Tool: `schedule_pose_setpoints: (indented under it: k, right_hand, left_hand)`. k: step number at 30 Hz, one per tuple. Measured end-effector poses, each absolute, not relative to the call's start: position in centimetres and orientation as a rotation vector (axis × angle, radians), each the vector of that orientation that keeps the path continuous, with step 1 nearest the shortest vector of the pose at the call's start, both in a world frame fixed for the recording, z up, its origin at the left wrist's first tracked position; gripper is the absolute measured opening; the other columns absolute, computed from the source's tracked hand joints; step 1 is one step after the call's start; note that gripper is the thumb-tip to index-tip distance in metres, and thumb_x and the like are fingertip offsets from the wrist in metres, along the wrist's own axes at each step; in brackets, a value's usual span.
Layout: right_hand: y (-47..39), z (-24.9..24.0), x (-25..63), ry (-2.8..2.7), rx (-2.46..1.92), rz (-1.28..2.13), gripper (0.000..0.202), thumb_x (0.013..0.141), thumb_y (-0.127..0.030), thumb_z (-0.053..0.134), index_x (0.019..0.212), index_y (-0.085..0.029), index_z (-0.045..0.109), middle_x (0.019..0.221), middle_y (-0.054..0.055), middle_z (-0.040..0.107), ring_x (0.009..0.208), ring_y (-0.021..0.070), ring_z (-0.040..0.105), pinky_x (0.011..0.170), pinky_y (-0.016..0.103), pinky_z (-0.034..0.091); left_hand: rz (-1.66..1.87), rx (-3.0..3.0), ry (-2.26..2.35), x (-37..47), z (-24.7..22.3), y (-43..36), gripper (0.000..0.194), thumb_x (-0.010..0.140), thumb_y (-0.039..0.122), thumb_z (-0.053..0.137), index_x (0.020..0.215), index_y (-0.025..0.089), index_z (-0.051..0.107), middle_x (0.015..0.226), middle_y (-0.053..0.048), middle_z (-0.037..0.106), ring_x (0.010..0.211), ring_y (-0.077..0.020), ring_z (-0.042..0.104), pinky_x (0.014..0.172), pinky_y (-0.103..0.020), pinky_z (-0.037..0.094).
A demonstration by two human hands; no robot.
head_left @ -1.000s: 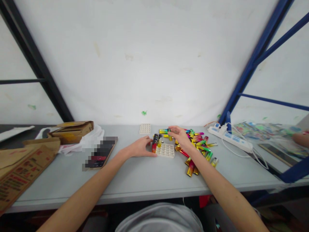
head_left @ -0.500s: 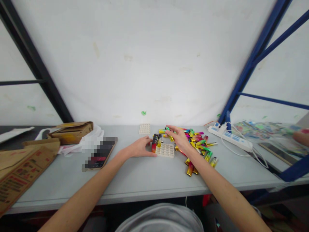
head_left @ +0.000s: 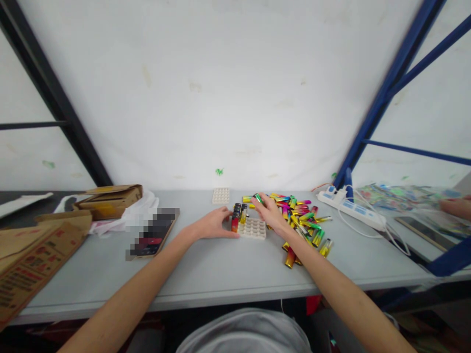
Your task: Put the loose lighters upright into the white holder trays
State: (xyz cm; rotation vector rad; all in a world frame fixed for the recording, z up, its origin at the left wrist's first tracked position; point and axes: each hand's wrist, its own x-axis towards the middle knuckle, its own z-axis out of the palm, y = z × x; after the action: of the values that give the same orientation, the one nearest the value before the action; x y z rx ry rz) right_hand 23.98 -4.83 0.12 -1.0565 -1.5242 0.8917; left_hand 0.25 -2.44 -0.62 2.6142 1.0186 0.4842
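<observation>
A white tray with rows of holes lies in front of me. Several lighters with black tops stand upright along its left side, red-gold and yellow. My left hand is curled round the tray's left end, thumb at the near edge and fingers behind the standing lighters. Just beyond the tray's right half, my right hand grips a shiny green lighter, tilted above the table. A loose pile of metallic, many-coloured lighters spreads to the right, partly covered by my right forearm.
Another holed tray lies near the wall. On the left are a phone, a white plastic bag and cardboard boxes. A power strip with cables lies at right, near another person's hand.
My right hand has drawn slightly back and turned the green lighter so its end shows more upright. My left hand stays at the tray. The other person's hand at far right has shifted.
</observation>
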Motion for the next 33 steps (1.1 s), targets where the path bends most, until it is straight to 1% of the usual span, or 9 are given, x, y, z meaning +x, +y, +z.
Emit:
schedule_pose_setpoints:
  k: [3, 5, 8, 11, 14, 18, 20, 26, 33]
  right_hand:
    - [-4.62, -0.34, 23.99, -1.656, -1.079, 0.659, 0.045, 0.093, -0.063, 0.05, 0.076, -0.022, 0.053, 0.059, -0.004, 0.046, 0.054, 0.0126, 0.041, 0.05, 0.025, 0.033]
    - [-4.56, -0.54, 23.95, -1.712, -1.093, 0.553, 0.048, 0.096, -0.062, 0.045, 0.071, -0.021, 0.05, 0.06, -0.003, 0.048, 0.058, 0.0136, 0.043, 0.055, 0.025, 0.034]
    - [-4.55, -0.68, 23.95, -1.739, -1.154, 0.466, 0.052, 0.095, -0.061, 0.046, 0.063, -0.021, 0.045, 0.058, -0.003, 0.044, 0.058, 0.0132, 0.041, 0.056, 0.026, 0.03]
    - [-4.54, -0.74, 24.06, -1.691, -1.217, 0.432, 0.052, 0.091, -0.059, 0.05, 0.058, -0.021, 0.038, 0.055, -0.004, 0.035, 0.056, 0.0122, 0.035, 0.055, 0.027, 0.025]
    - [-4.55, -0.72, 24.19, -1.659, -1.221, 0.387, 0.046, 0.088, -0.051, 0.051, 0.058, -0.022, 0.033, 0.056, -0.004, 0.03, 0.056, 0.0119, 0.031, 0.055, 0.027, 0.022]
    - [-4.69, -0.58, 24.19, -1.697, -1.205, 0.367, 0.036, 0.086, -0.042, 0.051, 0.059, -0.021, 0.04, 0.058, -0.004, 0.031, 0.058, 0.0124, 0.034, 0.056, 0.027, 0.024]
    - [-4.82, -0.48, 24.08, -1.723, -1.204, 0.354, 0.034, 0.087, -0.041, 0.051, 0.061, -0.02, 0.043, 0.059, -0.004, 0.034, 0.059, 0.0128, 0.036, 0.057, 0.027, 0.025]
    - [-5.17, -0.25, 23.7, -1.793, -1.14, 0.353, 0.04, 0.091, -0.046, 0.051, 0.062, -0.02, 0.043, 0.06, -0.003, 0.037, 0.061, 0.0131, 0.036, 0.058, 0.027, 0.027]
    - [-4.87, -0.59, 23.93, -1.779, -1.214, 0.338, 0.027, 0.083, -0.032, 0.053, 0.06, -0.019, 0.046, 0.059, -0.004, 0.037, 0.059, 0.0121, 0.037, 0.057, 0.026, 0.026]
  left_hand:
    - [0.48, 2.616, 1.017, 0.25, -0.64, -2.41, 0.065, 0.069, 0.074, 0.071, 0.098, 0.017, 0.067, 0.095, -0.007, 0.062, 0.084, -0.0242, 0.059, 0.077, -0.035, 0.049]
    - [0.481, 2.615, 1.015, 0.24, -0.65, -2.4, 0.065, 0.069, 0.074, 0.071, 0.099, 0.016, 0.067, 0.095, -0.007, 0.062, 0.084, -0.0243, 0.06, 0.077, -0.035, 0.049]
    - [0.481, 2.613, 1.017, 0.26, -0.59, -2.44, 0.064, 0.068, 0.073, 0.072, 0.099, 0.017, 0.068, 0.096, -0.007, 0.062, 0.084, -0.0243, 0.059, 0.076, -0.035, 0.05]
    - [0.475, 2.608, 1.037, 0.3, -0.46, -2.53, 0.065, 0.067, 0.074, 0.072, 0.099, 0.017, 0.068, 0.096, -0.007, 0.062, 0.084, -0.0246, 0.059, 0.076, -0.035, 0.05]
    - [0.473, 2.606, 1.044, 0.34, -0.41, -2.57, 0.064, 0.067, 0.074, 0.072, 0.098, 0.017, 0.067, 0.095, -0.007, 0.062, 0.083, -0.0243, 0.059, 0.074, -0.035, 0.049]
    - [0.471, 2.614, 1.04, 0.35, -0.48, -2.52, 0.064, 0.068, 0.074, 0.071, 0.097, 0.017, 0.067, 0.094, -0.007, 0.062, 0.083, -0.0244, 0.059, 0.075, -0.035, 0.049]
    - [0.463, 2.624, 1.047, 0.35, -0.52, -2.5, 0.064, 0.069, 0.074, 0.07, 0.097, 0.017, 0.067, 0.094, -0.007, 0.062, 0.084, -0.025, 0.059, 0.075, -0.035, 0.049]
    - [0.461, 2.622, 1.046, 0.33, -0.54, -2.52, 0.065, 0.068, 0.075, 0.07, 0.096, 0.017, 0.067, 0.096, -0.008, 0.063, 0.085, -0.0253, 0.06, 0.076, -0.035, 0.049]
    - [0.45, 2.621, 1.036, 0.31, -0.44, -2.52, 0.067, 0.069, 0.075, 0.07, 0.099, 0.016, 0.067, 0.097, -0.008, 0.062, 0.085, -0.0252, 0.06, 0.077, -0.035, 0.049]
